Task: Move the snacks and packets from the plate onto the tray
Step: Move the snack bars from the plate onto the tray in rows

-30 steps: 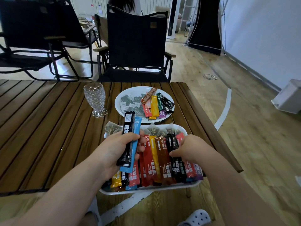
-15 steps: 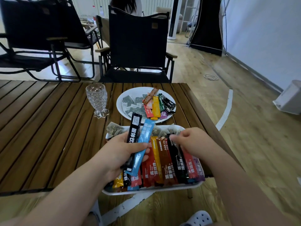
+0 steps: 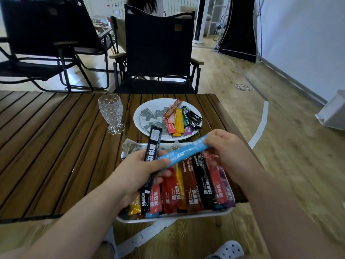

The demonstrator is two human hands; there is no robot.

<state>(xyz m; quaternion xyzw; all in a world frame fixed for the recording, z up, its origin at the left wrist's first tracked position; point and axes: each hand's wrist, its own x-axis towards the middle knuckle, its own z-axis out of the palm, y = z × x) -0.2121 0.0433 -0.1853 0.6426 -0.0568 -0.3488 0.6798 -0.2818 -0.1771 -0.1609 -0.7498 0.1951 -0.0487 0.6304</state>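
Blue packet (image 3: 183, 153) bridges the hands above the tray (image 3: 175, 217), long axis crosswise: left hand (image 3: 136, 171) grips one end plus a black packet (image 3: 154, 144), right hand (image 3: 227, 152) pinches the other.

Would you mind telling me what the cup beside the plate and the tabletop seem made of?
Cup: clear glass, possibly plastic; see-through with glinting scale pattern. Tabletop: brown wooden slats, slight sheen; grain and gaps visible.
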